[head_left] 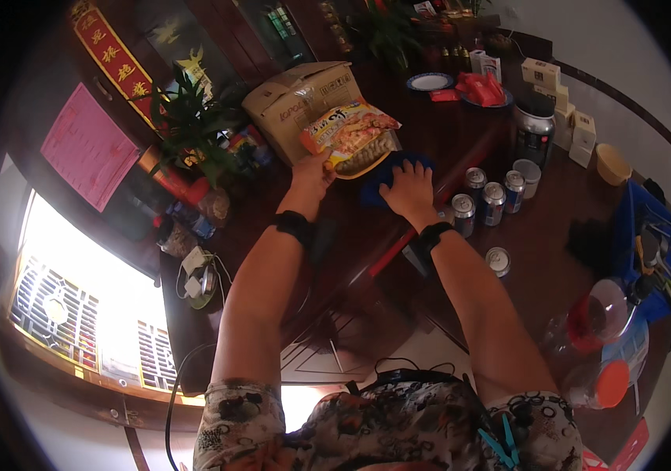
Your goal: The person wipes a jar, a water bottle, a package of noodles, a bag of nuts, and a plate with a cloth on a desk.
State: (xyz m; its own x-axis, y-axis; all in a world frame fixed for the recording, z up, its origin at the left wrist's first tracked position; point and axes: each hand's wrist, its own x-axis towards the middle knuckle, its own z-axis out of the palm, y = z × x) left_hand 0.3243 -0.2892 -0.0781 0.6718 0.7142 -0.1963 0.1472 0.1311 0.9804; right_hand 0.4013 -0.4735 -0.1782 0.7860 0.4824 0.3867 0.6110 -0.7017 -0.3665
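My left hand [312, 173] pinches the lower left corner of an orange and yellow plastic food bag [350, 138]. Peanut-like pieces show through the bag's clear lower part, and its upper side bears printing. The bag rests in front of a cardboard box [297, 97], overlapping the box's front. To the right, my right hand [411, 191] lies palm down with fingers spread on a dark blue cloth or bag [375, 187]. What is beneath that palm is hidden.
Several drink cans [493, 203] stand right of my right hand, beside a clear plastic cup [527, 175]. A blue basket of utensils [650, 253] and clear jars [591, 382] line the right side. A potted plant [197, 126] stands left; a paper plate [429, 82] lies behind.
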